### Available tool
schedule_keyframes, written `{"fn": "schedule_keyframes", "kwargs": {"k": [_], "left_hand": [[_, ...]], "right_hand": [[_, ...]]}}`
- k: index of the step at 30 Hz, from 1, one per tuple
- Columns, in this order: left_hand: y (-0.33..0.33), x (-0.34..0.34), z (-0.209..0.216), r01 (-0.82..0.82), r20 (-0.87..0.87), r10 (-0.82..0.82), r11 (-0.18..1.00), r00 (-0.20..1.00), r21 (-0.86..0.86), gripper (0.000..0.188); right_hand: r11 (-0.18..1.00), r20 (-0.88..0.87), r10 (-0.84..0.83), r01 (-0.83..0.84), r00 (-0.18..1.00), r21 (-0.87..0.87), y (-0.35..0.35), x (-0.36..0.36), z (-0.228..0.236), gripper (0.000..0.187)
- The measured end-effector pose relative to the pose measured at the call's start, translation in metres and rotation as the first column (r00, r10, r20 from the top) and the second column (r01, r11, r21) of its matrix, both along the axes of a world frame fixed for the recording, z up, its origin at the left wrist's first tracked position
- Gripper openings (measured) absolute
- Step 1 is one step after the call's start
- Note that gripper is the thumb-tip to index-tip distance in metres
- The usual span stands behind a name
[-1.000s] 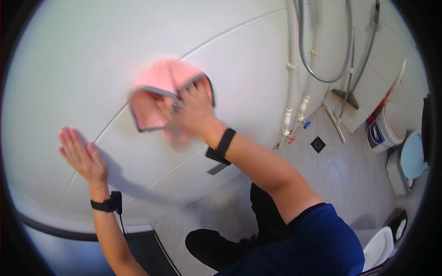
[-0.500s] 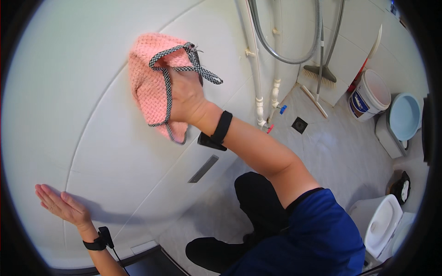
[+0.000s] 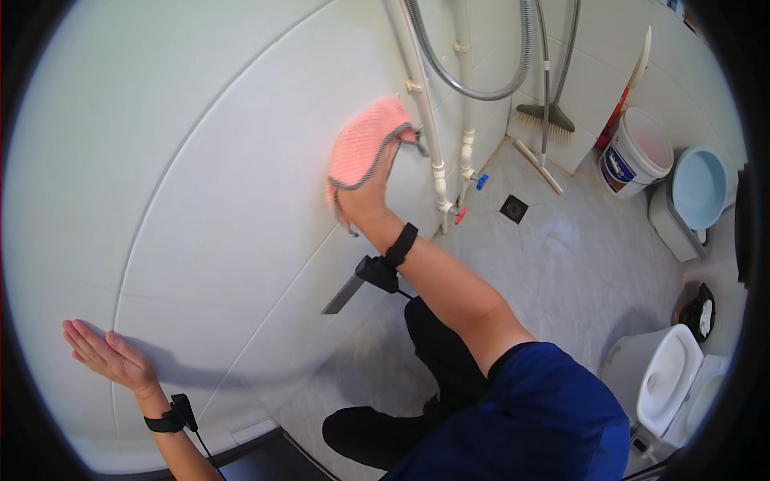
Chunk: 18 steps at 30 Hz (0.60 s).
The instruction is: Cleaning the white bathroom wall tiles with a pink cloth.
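Note:
My right hand [image 3: 370,199] is pressing a pink cleaning cloth [image 3: 365,143] against the white tiled wall [image 3: 233,200], just left of the white pipes. A black-and-white checked binding runs along the cloth's edge. The cloth covers most of my fingers. At the lower left, my left hand [image 3: 112,358] is stretched out with straight fingers, close to the wall and holding nothing. Whether its palm touches the tile I cannot tell. Each wrist wears a black strap with a small dark device.
White pipes [image 3: 438,144] with a blue and a red valve handle run down the wall. A grey shower hose [image 3: 481,94] loops above. Brushes, a bucket [image 3: 638,152], a blue basin [image 3: 699,188] and a toilet [image 3: 667,377] stand on the right. A drain [image 3: 513,209] lies in the floor.
My right hand has moved the cloth right and somewhat down along the wall, toward the pipes. The left hand has stayed in place. The view has shifted slightly.

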State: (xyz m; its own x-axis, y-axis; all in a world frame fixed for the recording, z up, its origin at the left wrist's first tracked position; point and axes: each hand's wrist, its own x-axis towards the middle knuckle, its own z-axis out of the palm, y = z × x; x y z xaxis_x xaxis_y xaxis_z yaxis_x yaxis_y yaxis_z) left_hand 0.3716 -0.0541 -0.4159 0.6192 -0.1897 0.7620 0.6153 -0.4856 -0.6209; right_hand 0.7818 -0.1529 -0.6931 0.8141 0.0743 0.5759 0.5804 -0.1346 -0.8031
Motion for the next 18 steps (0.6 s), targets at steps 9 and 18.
{"fn": "schedule_keyframes", "kwargs": {"k": [9, 18], "left_hand": [[-0.007, 0.002, 0.001, -0.006, 0.005, 0.006, 1.000, 1.000, 0.001, 0.054], [0.001, -0.006, 0.001, -0.023, -0.002, 0.023, 1.000, 1.000, 0.010, 0.052]], "right_hand": [[0.614, -0.101, 0.615, -0.394, 0.782, 0.684, 0.022, 0.059, -0.018, 0.091], [0.939, -0.364, 0.165, -0.033, 0.917, 0.342, 0.009, -0.054, -0.060, 0.076]]}}
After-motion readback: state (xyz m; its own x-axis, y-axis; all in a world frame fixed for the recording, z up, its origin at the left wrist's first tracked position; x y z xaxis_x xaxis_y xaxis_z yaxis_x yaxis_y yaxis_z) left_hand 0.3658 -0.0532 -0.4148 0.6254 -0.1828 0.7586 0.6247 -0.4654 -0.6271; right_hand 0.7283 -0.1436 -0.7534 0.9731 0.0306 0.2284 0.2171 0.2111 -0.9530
